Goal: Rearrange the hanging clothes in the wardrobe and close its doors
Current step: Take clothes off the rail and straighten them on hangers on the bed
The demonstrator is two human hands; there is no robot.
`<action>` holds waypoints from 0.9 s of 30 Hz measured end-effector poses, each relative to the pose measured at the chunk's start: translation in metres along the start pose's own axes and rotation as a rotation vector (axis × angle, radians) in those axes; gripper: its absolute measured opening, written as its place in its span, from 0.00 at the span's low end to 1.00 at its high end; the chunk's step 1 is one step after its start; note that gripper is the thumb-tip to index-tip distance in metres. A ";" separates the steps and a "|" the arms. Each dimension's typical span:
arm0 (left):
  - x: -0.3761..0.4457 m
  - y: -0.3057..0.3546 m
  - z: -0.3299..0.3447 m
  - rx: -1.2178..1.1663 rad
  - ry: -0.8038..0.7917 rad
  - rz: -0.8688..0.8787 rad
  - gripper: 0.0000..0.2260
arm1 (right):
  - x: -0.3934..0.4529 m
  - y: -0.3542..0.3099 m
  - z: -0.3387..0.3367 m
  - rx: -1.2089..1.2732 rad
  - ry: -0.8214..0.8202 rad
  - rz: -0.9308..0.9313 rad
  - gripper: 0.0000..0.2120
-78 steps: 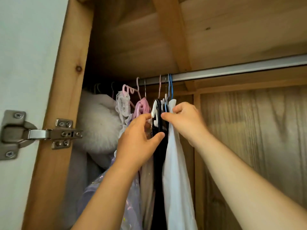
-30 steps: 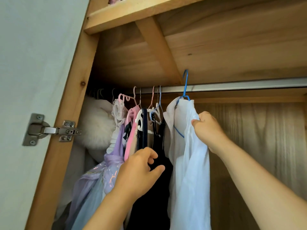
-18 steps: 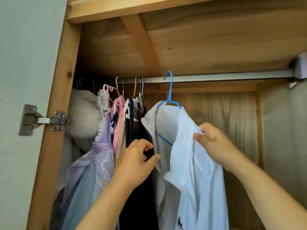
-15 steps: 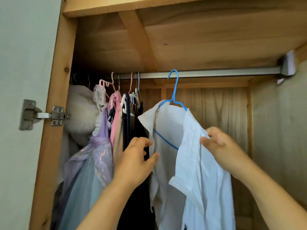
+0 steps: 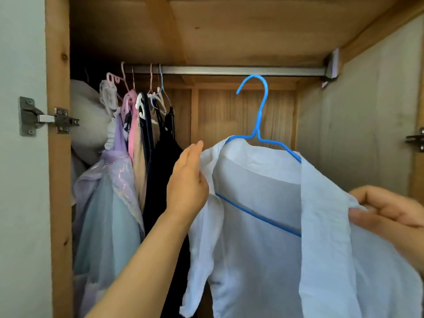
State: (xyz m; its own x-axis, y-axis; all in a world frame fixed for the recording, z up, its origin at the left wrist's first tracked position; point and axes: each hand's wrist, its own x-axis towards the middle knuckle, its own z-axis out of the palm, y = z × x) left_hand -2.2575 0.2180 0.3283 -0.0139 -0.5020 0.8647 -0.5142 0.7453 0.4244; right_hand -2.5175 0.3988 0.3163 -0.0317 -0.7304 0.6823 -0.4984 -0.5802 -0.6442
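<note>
— where's the shirt?

— pale blue shirt (image 5: 263, 237) on a blue wire hanger (image 5: 260, 125), out in front of the open wardrobe (image 5: 57, 157). hook just below the metal rail (image 5: 229, 70), not over it. tilted, left shoulder higher in view than the right.

— left hand?

— left hand (image 5: 187, 187) flat against the shirt's left shoulder, fingers straight and together, pointing up. touching the cloth, not curled round it. grip open there.

— and the right?

— right hand (image 5: 387, 212) at the right edge of the view, pinching the front edge of the shirt between thumb and fingers. grip closed on the cloth. fabric pulled out toward the camera on that side.

— rest of the clothes?

— bunched at the left end of the rail, well apart from the blue hanger. a black garment (image 5: 165, 157) nearest the left hand, then a pink one (image 5: 132, 125), then a lilac and pale blue dress (image 5: 107, 203) with a shiny trim. pink and white hangers (image 5: 128, 95) crowded together above them. something white and fluffy (image 5: 87, 125) pushed deep into the left corner.

— doors?

— open. left door (image 5: 23, 180) swung out, pale inner face showing, metal hinge (image 5: 46, 118) fixed across to the wooden frame. another hinge (image 5: 416, 140) just visible at the right edge. right half of the rail bare, wooden back panel (image 5: 229, 115) showing behind it.
</note>
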 end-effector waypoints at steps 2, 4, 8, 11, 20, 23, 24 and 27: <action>0.001 0.007 0.002 0.078 -0.143 0.003 0.28 | -0.015 -0.005 -0.009 0.042 0.007 0.012 0.03; 0.001 0.006 0.005 0.097 -0.310 0.006 0.18 | -0.023 -0.005 -0.012 0.054 -0.027 0.030 0.04; -0.028 -0.005 -0.001 0.057 -0.346 -0.020 0.15 | -0.028 0.013 -0.011 -0.074 -0.081 0.078 0.02; -0.065 -0.011 -0.004 0.121 -0.277 -0.060 0.14 | -0.028 0.038 -0.006 -0.285 -0.040 0.073 0.05; -0.156 0.002 -0.042 0.338 -0.085 -0.131 0.12 | -0.042 0.062 0.067 -0.245 -0.040 -0.037 0.16; -0.189 0.002 -0.079 0.327 0.020 -0.178 0.14 | -0.056 0.065 0.094 -0.065 -0.026 -0.027 0.14; -0.202 0.003 -0.095 0.348 0.043 -0.197 0.15 | -0.062 0.065 0.103 -0.010 -0.036 -0.029 0.12; -0.241 0.007 -0.140 0.469 0.053 -0.235 0.21 | -0.075 0.064 0.127 0.133 -0.137 -0.029 0.05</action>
State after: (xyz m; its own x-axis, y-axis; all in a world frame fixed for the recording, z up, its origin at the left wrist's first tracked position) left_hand -2.1375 0.4060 0.1607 0.1854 -0.6001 0.7782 -0.8271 0.3323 0.4533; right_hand -2.4370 0.3708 0.1800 0.1034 -0.7497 0.6537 -0.3780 -0.6375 -0.6713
